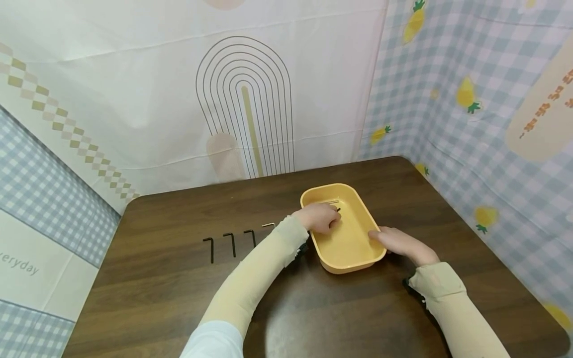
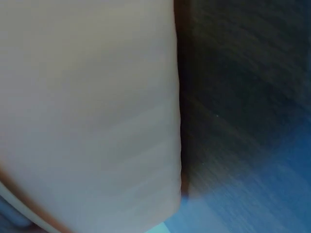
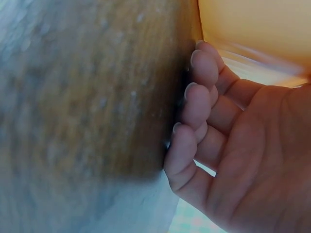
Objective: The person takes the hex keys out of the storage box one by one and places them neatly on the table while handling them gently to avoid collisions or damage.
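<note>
A yellow plastic tray [image 1: 351,243] sits on the dark wood table, right of the middle. My left hand [image 1: 319,217] reaches over its left rim, fingers bent down inside. Beside those fingers shows the end of a black hex key [image 1: 338,209]; whether they pinch it is hidden. Thin silvery rods [image 1: 333,202] lie just beyond. My right hand [image 1: 396,241] grips the tray's right side, thumb at the rim. In the right wrist view its curled fingers [image 3: 197,104] rest low against the table. The left wrist view shows no fingers, only a pale blurred surface.
Left of the tray lies a spaced row of L-shaped hex keys: a black one [image 1: 211,249], a second black key [image 1: 233,244], a third black key [image 1: 253,237] and a silvery one [image 1: 268,225], partly behind the left forearm. Printed cloth [image 1: 313,89] hangs behind the table [image 1: 156,278].
</note>
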A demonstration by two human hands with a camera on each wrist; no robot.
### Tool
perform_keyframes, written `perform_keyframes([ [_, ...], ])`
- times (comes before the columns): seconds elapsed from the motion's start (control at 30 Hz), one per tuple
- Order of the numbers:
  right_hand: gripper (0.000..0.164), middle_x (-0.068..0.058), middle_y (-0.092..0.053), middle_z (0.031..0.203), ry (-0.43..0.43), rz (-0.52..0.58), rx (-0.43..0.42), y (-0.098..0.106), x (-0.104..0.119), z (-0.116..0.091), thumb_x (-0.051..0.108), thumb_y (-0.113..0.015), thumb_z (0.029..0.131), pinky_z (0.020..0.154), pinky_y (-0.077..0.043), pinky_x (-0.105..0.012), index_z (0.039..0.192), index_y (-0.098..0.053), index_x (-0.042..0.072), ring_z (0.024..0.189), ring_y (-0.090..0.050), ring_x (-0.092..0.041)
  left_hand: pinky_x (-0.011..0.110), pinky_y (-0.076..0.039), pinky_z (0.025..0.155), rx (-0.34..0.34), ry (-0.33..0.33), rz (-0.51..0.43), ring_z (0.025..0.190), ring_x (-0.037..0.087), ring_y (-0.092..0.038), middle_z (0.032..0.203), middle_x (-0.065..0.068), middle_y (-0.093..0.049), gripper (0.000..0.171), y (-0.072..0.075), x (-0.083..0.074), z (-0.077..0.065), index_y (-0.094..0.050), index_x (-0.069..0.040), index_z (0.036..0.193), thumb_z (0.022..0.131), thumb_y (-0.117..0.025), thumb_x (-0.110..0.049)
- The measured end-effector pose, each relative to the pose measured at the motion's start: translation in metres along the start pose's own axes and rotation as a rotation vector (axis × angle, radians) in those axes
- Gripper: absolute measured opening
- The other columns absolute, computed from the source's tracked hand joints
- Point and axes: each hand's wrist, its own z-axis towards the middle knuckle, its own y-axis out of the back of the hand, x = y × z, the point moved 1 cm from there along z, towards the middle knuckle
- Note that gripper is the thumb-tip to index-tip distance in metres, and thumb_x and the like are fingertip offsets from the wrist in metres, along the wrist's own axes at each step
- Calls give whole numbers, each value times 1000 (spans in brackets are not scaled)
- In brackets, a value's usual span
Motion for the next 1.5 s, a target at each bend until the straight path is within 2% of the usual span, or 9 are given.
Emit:
perform_keyframes([
  [0.23,46,-6,-57,76,-15,8,-5,-3,-2,1,37,-37,104,67,-42,-33,124,-55,-1,68,-53,-20,20,-28,66,18,12,-45,69,10,-35,73,-4,-38,27,-1,-2,-2,-42,-17,76,92,-56,0],
  [0.4,46,-6,-57,76,-8,11,-9,-4,-1,0,37,-37,104,66,-42,-34,123,-55,-1,68,-53,-21,20,-27,65,25,27,-53,68,10,-34,73,-4,-36,28,0,-4,-3,-41,-17,75,92,-56,0],
  [0.6,49,-6,-57,77,0,16,0,-5,-2,-3,37,-37,104,66,-42,-34,125,-54,-3,67,-53,-20,20,-28,64,15,15,-45,67,9,-34,73,-4,-37,29,-3,-4,-2,-41,-17,74,91,-56,1],
  [0.97,46,-6,-60,78,13,18,4,-4,-3,-1,36,-37,104,68,-43,-34,124,-56,-1,69,-55,-20,19,-31,64,-26,21,-100,68,9,-39,74,-4,-41,23,-2,-2,-3,-45,-16,80,93,-57,-1],
  [1.1,45,-7,-61,78,-4,8,11,-2,-6,4,37,-38,104,69,-44,-33,122,-58,1,69,-57,-20,19,-31,65,-61,28,-86,70,9,-39,77,-3,-42,22,-2,-2,-3,-45,-16,82,96,-56,-3],
  [1.33,48,-7,-60,76,-4,17,9,0,-3,3,37,-37,104,67,-43,-34,126,-55,-1,67,-54,-20,20,-31,67,-115,40,-101,71,10,-39,80,-2,-41,19,0,-1,-4,-47,-15,85,101,-54,-7],
  [1.5,49,-6,-60,76,8,11,10,2,-1,4,38,-37,105,67,-43,-33,126,-55,-2,68,-55,-19,20,-31,67,-120,44,-85,70,10,-38,80,-2,-40,19,3,1,-4,-47,-14,86,105,-50,-11],
])
